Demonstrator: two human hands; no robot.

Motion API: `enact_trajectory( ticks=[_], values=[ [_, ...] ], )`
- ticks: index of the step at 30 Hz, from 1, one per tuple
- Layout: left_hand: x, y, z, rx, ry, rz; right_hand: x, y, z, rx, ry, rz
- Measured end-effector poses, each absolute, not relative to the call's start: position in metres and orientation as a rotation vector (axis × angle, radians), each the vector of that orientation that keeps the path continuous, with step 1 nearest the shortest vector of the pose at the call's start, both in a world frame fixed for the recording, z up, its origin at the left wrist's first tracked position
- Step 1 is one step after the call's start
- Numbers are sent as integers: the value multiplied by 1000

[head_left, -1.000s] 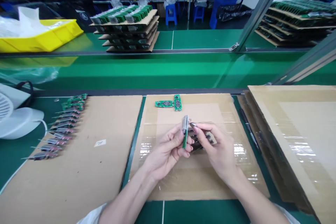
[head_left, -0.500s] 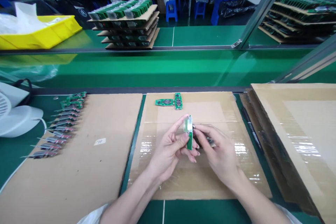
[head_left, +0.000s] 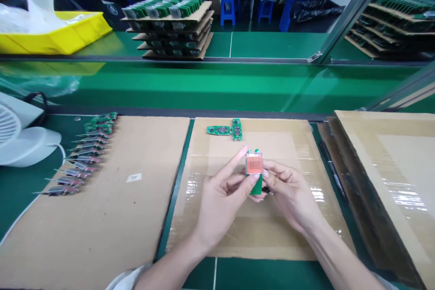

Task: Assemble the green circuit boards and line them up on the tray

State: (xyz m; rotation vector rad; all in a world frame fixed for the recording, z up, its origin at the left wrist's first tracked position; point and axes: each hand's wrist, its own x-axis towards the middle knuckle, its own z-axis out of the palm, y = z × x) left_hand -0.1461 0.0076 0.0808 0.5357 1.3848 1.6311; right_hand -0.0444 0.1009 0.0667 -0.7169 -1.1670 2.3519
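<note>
Turned from edge-on, the display board (head_left: 257, 184) now shows you its orange screen (head_left: 254, 164) above the cardboard sheet (head_left: 268, 235); your left hand (head_left: 220, 199) pinches it between fingers; your right hand (head_left: 292, 194) touches its edge, grip unclear.

An electronics workshop is showing here: circuit boards (head_left: 77, 173) are lining the cardboard (head_left: 136, 217) at nine o'clock, one board stack (head_left: 176, 25) is standing at eleven, another stack (head_left: 390, 29) at two, and blue stools (head_left: 228, 11) are standing at twelve.
</note>
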Motion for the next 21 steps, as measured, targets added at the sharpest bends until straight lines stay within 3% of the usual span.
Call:
enact_trajectory(
  ticks=[11,14,17,21],
  values=[
    [-149,10,82,513,1292,1600,-46,97,63,-760,-1213,2253],
    [-152,11,79,589,1347,1549,-45,98,61,-823,-1402,2021],
    [-158,16,75,739,1593,1510,-42,105,58,-876,-1594,1598],
    [-166,31,68,993,2079,1361,-40,125,54,-968,-1396,1224]
  ],
)
